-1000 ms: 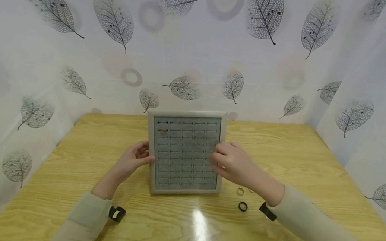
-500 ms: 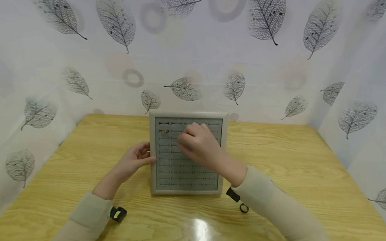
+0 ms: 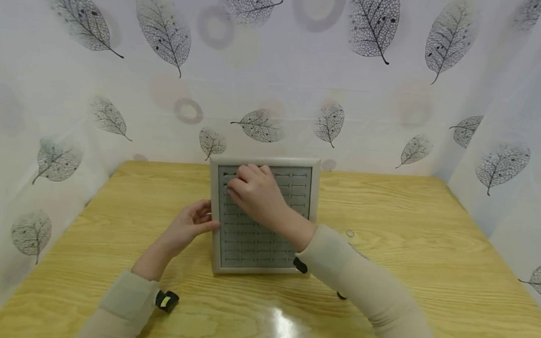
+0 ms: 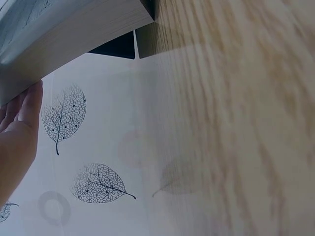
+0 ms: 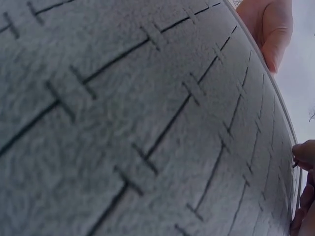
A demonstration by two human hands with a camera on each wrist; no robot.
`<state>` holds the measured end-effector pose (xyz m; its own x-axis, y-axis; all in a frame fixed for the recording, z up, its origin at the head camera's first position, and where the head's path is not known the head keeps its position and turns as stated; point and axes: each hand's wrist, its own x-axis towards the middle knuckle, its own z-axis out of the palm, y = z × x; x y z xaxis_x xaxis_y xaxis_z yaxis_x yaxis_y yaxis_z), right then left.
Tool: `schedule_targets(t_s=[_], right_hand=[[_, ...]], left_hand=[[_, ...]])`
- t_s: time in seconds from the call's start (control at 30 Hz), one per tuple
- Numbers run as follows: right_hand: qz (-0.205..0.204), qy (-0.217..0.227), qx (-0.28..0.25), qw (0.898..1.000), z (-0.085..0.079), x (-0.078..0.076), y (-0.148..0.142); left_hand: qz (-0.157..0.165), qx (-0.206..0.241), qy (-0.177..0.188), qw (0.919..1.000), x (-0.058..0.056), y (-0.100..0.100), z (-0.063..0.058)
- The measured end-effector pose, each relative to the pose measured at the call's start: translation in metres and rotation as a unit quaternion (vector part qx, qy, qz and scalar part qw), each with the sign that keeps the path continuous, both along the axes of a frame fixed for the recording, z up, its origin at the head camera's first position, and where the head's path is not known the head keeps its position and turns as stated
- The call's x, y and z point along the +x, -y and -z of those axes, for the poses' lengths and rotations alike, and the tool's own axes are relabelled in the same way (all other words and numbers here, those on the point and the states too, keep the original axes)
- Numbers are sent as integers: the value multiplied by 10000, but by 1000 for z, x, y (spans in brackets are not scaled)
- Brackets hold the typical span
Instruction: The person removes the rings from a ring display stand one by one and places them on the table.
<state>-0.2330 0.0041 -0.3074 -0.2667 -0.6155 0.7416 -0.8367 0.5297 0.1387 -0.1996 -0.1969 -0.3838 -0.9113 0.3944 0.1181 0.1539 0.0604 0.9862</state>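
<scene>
A ring display board (image 3: 246, 240) with a pale frame and grey slotted padding stands tilted back on the table. My left hand (image 3: 186, 228) grips its left edge, thumb on the front and fingers behind. My right hand (image 3: 259, 197) is at the upper left slots, fingers curled and pinched together. In the right wrist view, a small dark bit of a ring (image 5: 295, 165) shows at the fingertips, close against the padding; most of it is hidden. The second-row slot at the left is partly covered by this hand.
On the wooden table (image 3: 147, 312), a thin ring (image 3: 350, 233) lies right of the board. A black ring (image 3: 341, 295) is partly hidden under the right sleeve (image 3: 361, 280). A leaf-print curtain (image 3: 276, 85) closes off the back and sides.
My right hand has moved from the board's right edge leftward and up across its face to the upper left slots. The left hand has kept its hold on the frame.
</scene>
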Motion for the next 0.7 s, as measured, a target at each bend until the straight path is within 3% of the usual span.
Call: schedule_targets(t_s=[0.27, 0.7], right_hand=[[203, -143, 21, 9997, 1, 0, 4], [329, 166, 45, 9993, 2, 3, 3]], left_hand=[[-15, 8, 44, 10000, 0, 0, -2], [-52, -16, 62, 10000, 1, -1, -1]])
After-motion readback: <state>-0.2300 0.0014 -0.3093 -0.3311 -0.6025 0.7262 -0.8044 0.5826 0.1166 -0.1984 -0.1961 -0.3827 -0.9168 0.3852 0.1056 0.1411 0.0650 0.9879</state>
